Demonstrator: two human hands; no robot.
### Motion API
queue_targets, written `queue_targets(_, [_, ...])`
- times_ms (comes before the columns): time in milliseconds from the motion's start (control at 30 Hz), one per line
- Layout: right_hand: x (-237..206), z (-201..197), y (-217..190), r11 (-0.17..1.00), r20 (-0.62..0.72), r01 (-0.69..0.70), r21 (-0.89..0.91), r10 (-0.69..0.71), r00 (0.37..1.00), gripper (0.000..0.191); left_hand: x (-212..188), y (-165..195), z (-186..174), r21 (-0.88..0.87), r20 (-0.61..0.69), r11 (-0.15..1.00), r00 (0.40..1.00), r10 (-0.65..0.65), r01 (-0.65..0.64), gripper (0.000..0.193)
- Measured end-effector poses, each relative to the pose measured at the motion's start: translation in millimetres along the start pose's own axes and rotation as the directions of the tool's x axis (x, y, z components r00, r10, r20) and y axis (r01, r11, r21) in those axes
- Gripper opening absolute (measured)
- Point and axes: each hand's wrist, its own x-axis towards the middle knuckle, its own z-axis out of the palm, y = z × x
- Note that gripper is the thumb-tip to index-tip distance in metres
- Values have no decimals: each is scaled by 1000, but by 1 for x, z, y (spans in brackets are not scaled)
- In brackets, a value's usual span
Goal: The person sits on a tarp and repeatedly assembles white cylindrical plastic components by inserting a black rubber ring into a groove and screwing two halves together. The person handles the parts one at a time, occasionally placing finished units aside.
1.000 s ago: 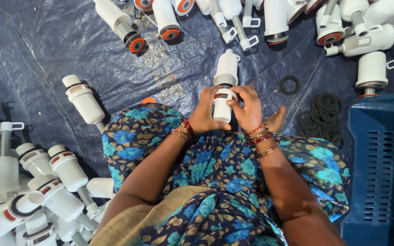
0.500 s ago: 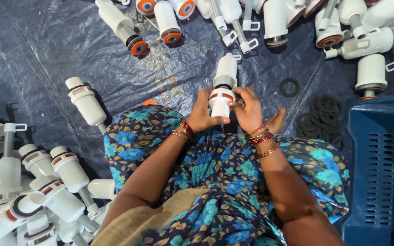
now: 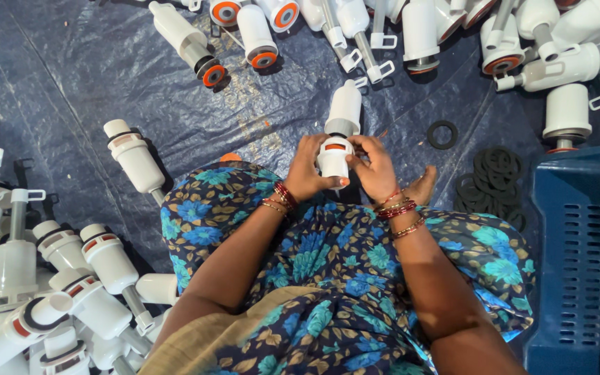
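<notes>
I sit on a dark blue tarpaulin (image 3: 71, 76) with my knees under a blue flowered cloth. Both hands grip one white plastic valve part (image 3: 337, 135), which has a grey band and a red ring and points away from me. My left hand (image 3: 308, 170) wraps its near end from the left. My right hand (image 3: 373, 167) holds it from the right, fingers curled over the lower section. Red bangles sit on both wrists.
Several white valve parts lie piled at my left (image 3: 50, 285) and along the top edge (image 3: 411, 28). A heap of black rubber rings (image 3: 494, 177) and one loose ring (image 3: 442, 134) lie at my right. A blue plastic crate (image 3: 585, 257) stands far right.
The part and both hands have stayed in place between my knees. My fingers have shifted slightly around its lower section.
</notes>
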Motion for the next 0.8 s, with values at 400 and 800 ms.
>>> queue_targets(400, [3,-1,-6,990,16,62,-127,-61,998,38,-6,1,8,41,22,999,999,-32,32,102])
queue_targets(800, [2,1,13,917,56,241,-319,-235,970,34,-4,4,10,80,154,997,988,-6,-6,105])
